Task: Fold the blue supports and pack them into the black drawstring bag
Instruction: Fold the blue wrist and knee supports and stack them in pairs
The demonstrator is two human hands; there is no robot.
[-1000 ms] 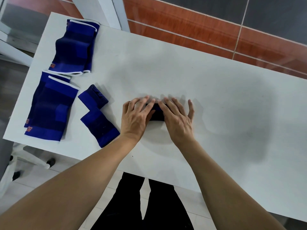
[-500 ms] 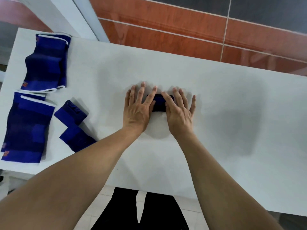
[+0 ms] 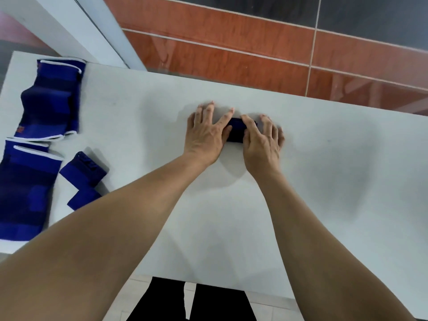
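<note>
A small folded blue support [image 3: 236, 132] lies on the white table [image 3: 335, 181] between my hands, only its middle showing. My left hand [image 3: 205, 135] lies flat with straight, spread fingers, its index finger and thumb against the support's left end. My right hand [image 3: 262, 141] is arched with bent fingers curled over the support's right end. Two large blue supports [image 3: 52, 98] [image 3: 24, 193] lie flat at the table's left edge, and a smaller blue support [image 3: 84, 179] lies beside them, partly behind my left forearm. No black drawstring bag is in view.
The table's far edge meets a red-brown and dark tiled surface [image 3: 231, 42]. A white post [image 3: 99, 26] runs up at the back left. The near table edge is just above my black-trousered legs [image 3: 192, 302].
My right hand's fingers have gone from flat to bent over the folded support. My left hand's fingers have spread. The view has shifted, and the loose supports sit further left in it.
</note>
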